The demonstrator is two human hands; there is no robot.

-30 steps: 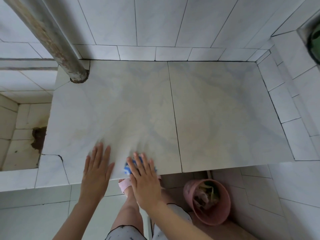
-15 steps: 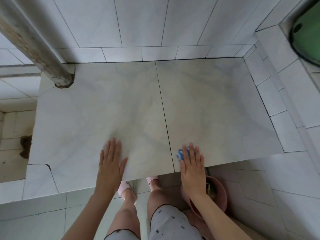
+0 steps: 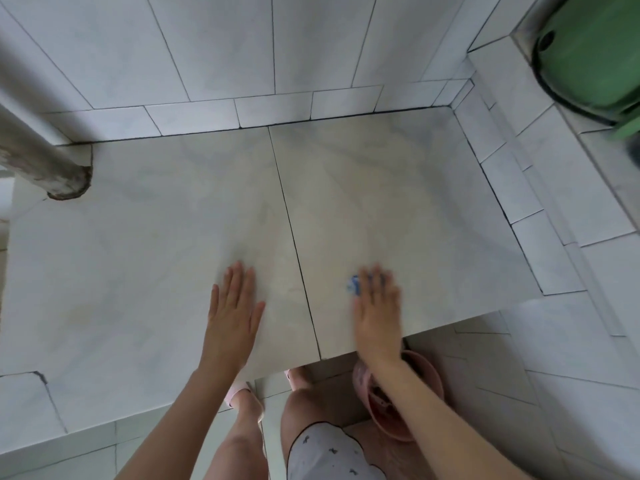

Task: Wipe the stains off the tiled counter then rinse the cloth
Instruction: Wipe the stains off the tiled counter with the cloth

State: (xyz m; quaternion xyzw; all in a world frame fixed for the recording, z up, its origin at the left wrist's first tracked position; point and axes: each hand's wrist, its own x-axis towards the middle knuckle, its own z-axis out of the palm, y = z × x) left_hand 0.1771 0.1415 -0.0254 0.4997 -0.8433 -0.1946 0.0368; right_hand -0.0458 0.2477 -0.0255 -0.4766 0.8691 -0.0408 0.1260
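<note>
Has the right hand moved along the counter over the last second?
Yes. The right hand, flat on the blue cloth, has crossed the grout line from the left tile onto the right tile.

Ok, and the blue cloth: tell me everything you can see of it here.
The blue cloth shows only as a small blue and white patch sticking out on the thumb side of the right hand. That hand lies flat over the cloth with straight fingers and presses it onto the tiled counter. The cloth sits on the right-hand tile, near the front edge and just right of the dark joint. It is blurred and mostly hidden, so its weave, size and wetness cannot be told.
</note>
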